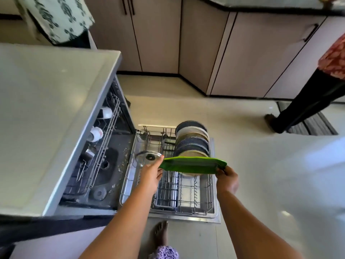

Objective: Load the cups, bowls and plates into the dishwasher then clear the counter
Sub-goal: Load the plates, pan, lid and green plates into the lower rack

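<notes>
I am looking down on a white counter [46, 109] at left, above an open dishwasher [112, 161]. Its lower rack [205, 199] is pulled out over the floor. A row of upright plates [192, 141] fills the rack's far right side. A flat green tray [192, 166] is held level over the rack, just in front of the plates. The left hand [151, 174] grips the tray's left end with curled fingers, and the right hand [227, 179] grips its right end. A glass lid [148, 156] stands at the rack's left. White cups [96, 133] sit in the upper rack.
</notes>
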